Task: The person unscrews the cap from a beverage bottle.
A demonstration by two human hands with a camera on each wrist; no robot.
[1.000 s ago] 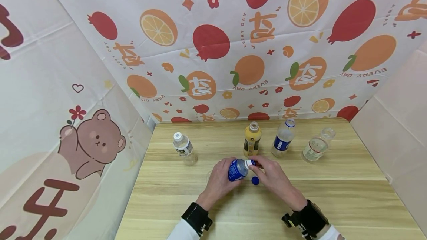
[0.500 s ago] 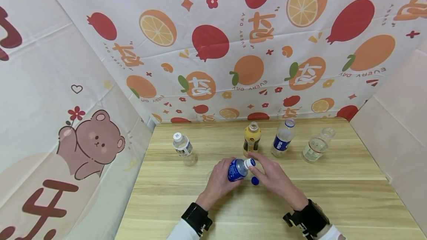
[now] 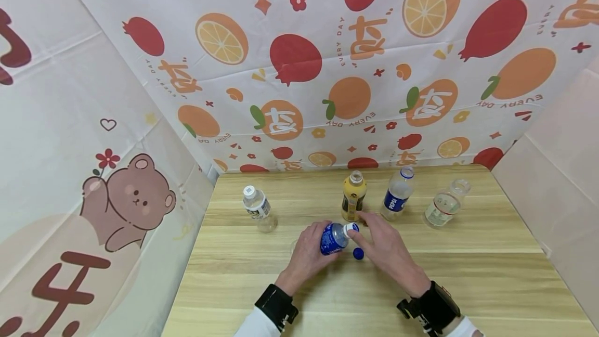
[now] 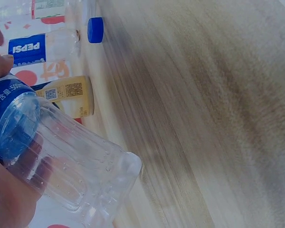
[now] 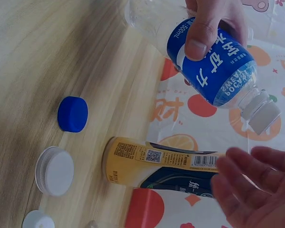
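Note:
My left hand (image 3: 309,251) grips a clear plastic bottle with a blue label (image 5: 213,66), tilted so its neck points right. A white cap (image 5: 264,118) sits on its neck. My right hand (image 3: 386,248) is beside that cap, its fingers spread and loosely bent, holding nothing. The right wrist view shows a gap between those fingers (image 5: 247,173) and the cap. On the table below lies a loose blue cap (image 5: 72,114). A yellow bottle (image 3: 354,196) without a cap stands just behind the hands.
Uncapped, a Pepsi bottle (image 3: 398,196) and a wide-mouthed clear bottle (image 3: 442,209) stand at the right. A white-capped bottle (image 3: 258,208) stands at the left. Two white caps, one larger (image 5: 54,171) and one smaller (image 5: 38,220), lie near the blue cap. A printed cloth (image 3: 295,134) hangs behind the table.
My right hand's fingers have loosened from around the white cap, the fingertips shifting slightly right. The left hand and its bottle have stayed in place.

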